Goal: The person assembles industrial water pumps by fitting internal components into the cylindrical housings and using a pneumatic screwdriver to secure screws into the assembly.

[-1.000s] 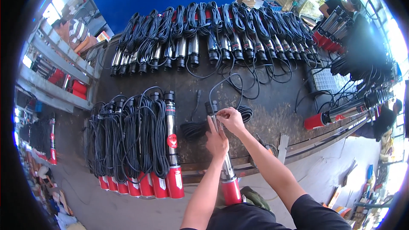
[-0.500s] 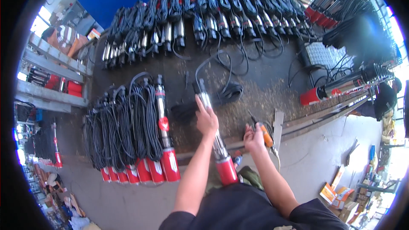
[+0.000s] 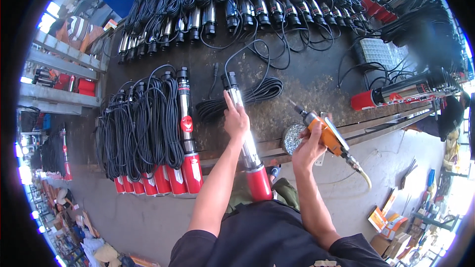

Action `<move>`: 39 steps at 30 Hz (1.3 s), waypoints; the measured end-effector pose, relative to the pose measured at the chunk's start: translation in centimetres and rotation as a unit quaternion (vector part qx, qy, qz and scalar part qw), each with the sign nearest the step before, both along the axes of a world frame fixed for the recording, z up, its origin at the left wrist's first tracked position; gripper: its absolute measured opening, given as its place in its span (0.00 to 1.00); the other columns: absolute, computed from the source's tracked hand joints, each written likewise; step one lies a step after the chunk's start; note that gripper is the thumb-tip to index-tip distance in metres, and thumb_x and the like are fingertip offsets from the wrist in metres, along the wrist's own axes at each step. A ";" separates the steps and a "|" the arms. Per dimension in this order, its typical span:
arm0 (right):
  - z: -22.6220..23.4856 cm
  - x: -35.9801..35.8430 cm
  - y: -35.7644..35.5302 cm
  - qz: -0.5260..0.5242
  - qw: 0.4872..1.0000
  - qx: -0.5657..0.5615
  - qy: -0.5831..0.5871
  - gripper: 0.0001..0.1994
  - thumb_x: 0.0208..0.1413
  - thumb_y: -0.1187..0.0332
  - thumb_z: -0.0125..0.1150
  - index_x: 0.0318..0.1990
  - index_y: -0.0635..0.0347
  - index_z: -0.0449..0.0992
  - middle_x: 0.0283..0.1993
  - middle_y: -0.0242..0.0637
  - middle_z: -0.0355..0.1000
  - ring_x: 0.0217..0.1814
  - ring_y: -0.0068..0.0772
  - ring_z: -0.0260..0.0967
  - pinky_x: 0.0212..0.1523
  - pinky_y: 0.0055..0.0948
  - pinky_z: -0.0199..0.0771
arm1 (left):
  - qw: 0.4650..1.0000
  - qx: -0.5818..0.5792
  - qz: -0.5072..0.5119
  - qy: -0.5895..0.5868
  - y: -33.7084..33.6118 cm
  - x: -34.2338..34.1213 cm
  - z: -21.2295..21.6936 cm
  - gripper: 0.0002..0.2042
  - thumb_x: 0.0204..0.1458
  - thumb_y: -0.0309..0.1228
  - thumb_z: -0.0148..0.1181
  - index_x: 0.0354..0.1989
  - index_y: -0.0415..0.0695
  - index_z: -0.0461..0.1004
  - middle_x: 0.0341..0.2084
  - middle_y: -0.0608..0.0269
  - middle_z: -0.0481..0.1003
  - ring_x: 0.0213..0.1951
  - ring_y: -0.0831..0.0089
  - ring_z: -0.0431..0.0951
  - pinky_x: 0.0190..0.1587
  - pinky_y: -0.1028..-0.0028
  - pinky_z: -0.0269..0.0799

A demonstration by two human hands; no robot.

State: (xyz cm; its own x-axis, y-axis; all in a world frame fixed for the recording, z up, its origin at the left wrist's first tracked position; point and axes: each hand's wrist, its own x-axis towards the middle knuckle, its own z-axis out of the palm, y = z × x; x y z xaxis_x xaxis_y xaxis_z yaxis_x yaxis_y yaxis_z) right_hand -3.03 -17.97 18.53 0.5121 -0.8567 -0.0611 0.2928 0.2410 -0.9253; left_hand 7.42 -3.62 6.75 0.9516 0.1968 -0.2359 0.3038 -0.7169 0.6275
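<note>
A: How should this bit be handled?

B: Going by the picture, keep the long steel pump [image 3: 246,138] pinned flat on the workbench [image 3: 316,84] so it can't roll, and bring the tip of the orange power screwdriver [image 3: 324,133] in square to the pump's black top end.

A: And the fingers?

B: The left hand [image 3: 235,120] lies over the pump's upper part, fingers curled down onto the tube. The right hand [image 3: 309,149] is wrapped tight round the screwdriver's body, tip pointing up-left, clear of the pump. The pump's red end [image 3: 259,184] hangs over the bench edge, its coiled black cable [image 3: 247,96] just beside
</note>
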 end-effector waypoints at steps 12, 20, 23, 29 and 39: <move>0.9 12.2 3.9 0.127 0.958 -0.210 -0.147 0.27 0.54 0.78 0.51 0.64 0.64 0.63 0.66 0.48 0.65 0.62 0.40 0.70 0.63 0.34 0.68 | 0.999 -0.031 0.023 0.010 -0.4 -0.1 1.4 0.32 0.66 0.44 0.42 0.76 0.63 0.39 0.42 0.36 0.74 0.39 0.41 0.78 0.44 0.47 0.72; -4.3 17.5 6.6 0.271 0.957 -0.082 -0.058 0.09 0.55 0.79 0.52 0.43 0.61 0.69 0.36 0.36 0.71 0.31 0.24 0.69 0.32 0.23 0.70 | 1.000 -0.019 0.016 -0.005 -0.2 0.2 1.3 0.31 0.66 0.43 0.43 0.76 0.61 0.41 0.36 0.42 0.73 0.31 0.47 0.79 0.35 0.54 0.76; -4.5 17.9 7.1 0.271 0.959 -0.069 -0.049 0.10 0.51 0.81 0.51 0.42 0.62 0.68 0.36 0.37 0.70 0.31 0.28 0.67 0.36 0.28 0.71 | 1.000 -0.010 0.015 -0.010 -0.1 0.2 1.3 0.31 0.66 0.43 0.44 0.76 0.60 0.42 0.34 0.44 0.72 0.29 0.49 0.79 0.33 0.55 0.77; -4.9 18.7 7.3 0.265 0.959 -0.074 -0.070 0.09 0.51 0.78 0.52 0.41 0.61 0.69 0.33 0.36 0.70 0.30 0.26 0.69 0.34 0.25 0.70 | 0.999 -0.026 0.020 0.004 0.1 0.4 1.8 0.32 0.65 0.43 0.45 0.76 0.58 0.43 0.35 0.43 0.72 0.29 0.48 0.78 0.33 0.54 0.77; -5.6 19.0 6.8 0.265 0.959 -0.080 -0.056 0.11 0.49 0.81 0.50 0.41 0.62 0.68 0.35 0.38 0.69 0.29 0.29 0.66 0.36 0.31 0.71 | 1.000 -0.006 0.017 0.006 -0.1 0.3 2.1 0.32 0.64 0.42 0.48 0.75 0.58 0.44 0.35 0.47 0.71 0.30 0.54 0.78 0.33 0.59 0.77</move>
State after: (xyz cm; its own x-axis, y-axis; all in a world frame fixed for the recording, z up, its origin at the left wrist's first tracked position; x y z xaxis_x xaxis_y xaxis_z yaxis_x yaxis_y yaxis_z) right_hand 15.99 -11.20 12.95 0.8745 -0.4673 0.1300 0.2677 0.2416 -0.9327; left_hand 7.74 -3.75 8.85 0.9417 0.2258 -0.2494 0.3350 -0.6982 0.6327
